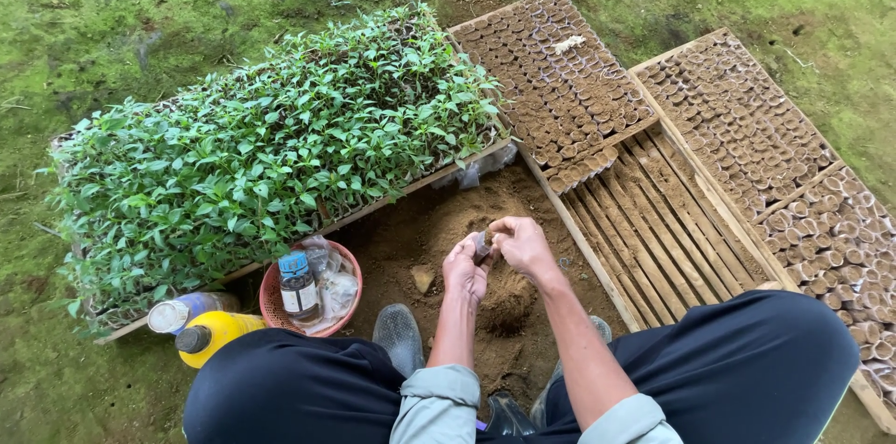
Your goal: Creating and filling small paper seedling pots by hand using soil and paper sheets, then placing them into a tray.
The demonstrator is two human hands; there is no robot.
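A small soil-filled pot (482, 243) is held upright between both hands, above the mound of loose soil (467, 220) near the middle of the scene. It is cupped from the left by the curled fingers of the left hand (464, 268), while the right hand (519, 245) is pinched onto its top from the right, slightly nearer to it. To the right, wooden trays of filled pots (560, 80) are laid; to the left, a tray of seedlings (271, 145) and a red basket (280, 304) with bottles are seen

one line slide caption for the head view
Both hands pack a small pot over a soil heap beside seedlings.
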